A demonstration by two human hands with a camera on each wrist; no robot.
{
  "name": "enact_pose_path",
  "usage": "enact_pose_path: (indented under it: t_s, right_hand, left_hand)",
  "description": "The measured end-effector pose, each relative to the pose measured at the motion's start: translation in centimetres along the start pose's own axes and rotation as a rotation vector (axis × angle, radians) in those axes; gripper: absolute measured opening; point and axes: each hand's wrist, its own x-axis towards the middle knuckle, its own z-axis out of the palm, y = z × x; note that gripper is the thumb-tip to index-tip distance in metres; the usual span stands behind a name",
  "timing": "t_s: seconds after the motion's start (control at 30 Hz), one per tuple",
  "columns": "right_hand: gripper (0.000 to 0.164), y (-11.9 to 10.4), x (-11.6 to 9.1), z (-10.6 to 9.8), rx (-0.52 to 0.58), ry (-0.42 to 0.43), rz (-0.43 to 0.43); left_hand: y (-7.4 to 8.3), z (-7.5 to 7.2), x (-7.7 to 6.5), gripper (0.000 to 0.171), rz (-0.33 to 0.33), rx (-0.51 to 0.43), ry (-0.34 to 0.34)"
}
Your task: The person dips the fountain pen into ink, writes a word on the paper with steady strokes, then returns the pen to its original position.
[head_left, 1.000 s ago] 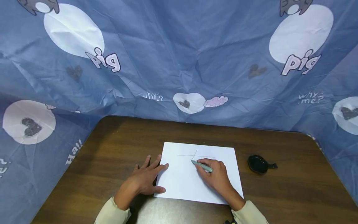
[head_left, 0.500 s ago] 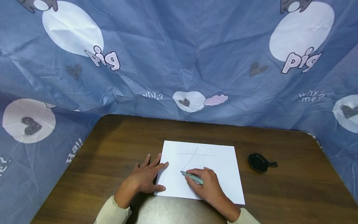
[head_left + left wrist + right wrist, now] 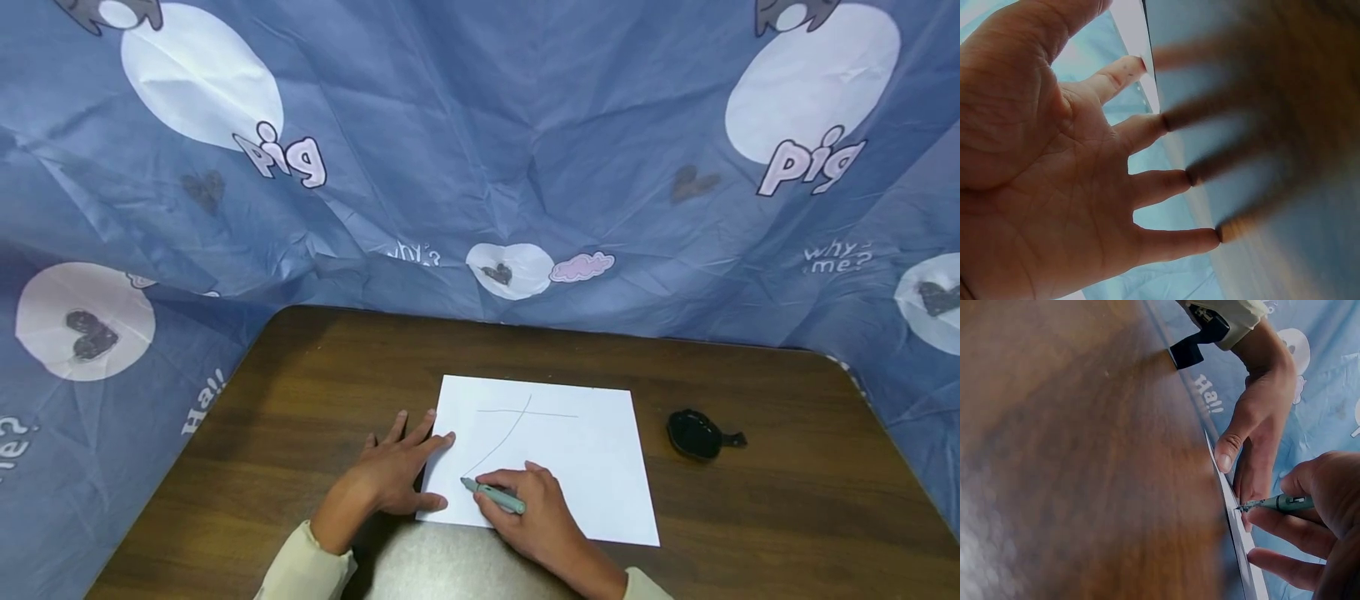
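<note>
A slim grey-green pen with a smooth, rounded barrel (image 3: 501,498) sits pinched between the thumb and fingers of the right hand (image 3: 538,518), its nib pointing to that hand's left, at the lower end of a thin curved line (image 3: 510,434). It looks light and stiff, perhaps slightly slick, so the hold near the nib end seems the right place for control.

Under the right hand lies a flat, matte white paper sheet (image 3: 607,475); it is probably light, easily creased and prone to slide, best steadied at its edge. A thin straight line (image 3: 551,415) crosses the curve beyond the hand. The left hand (image 3: 392,477) lies with fingers spread, thumb and forefinger touching the sheet's left border.

Well to the right of the right hand rests a black, glossy round dish with a short handle (image 3: 693,435). Beneath everything is a brown wood-grain tabletop (image 3: 337,375), faintly shiny; beyond both hands hangs creased blue printed cloth (image 3: 480,167).
</note>
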Motion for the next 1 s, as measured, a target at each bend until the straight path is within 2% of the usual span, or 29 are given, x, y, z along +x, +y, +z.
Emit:
enact_pose_path:
  t_s: [0.2,0.43,0.53,0.7,1.0]
  right_hand:
    - [0.012,0.5,0.8,-0.6,0.015,0.034,0.009]
    - [0.016,3.2,2.3,-3.2,0.039,0.203,0.206]
    - [0.018,4.4,2.7,-4.2,0.042,0.249,0.256]
    - [0.019,5.1,3.1,-4.7,0.037,0.286,0.261]
    - [0.019,5.3,3.0,-4.3,0.049,0.293,0.284]
  left_hand:
    - [0.0,-0.1,0.1,0.084,-0.003,-0.003,-0.006]
    - [0.0,-0.2,0.0,0.085,0.001,-0.014,-0.015]
    - [0.0,-0.3,0.0,0.085,0.002,-0.021,-0.018]
    - [0.1,-0.4,0.1,0.085,-0.002,-0.018,-0.016]
    - [0.2,-0.2,-0.1,0.085,-0.010,-0.027,-0.029]
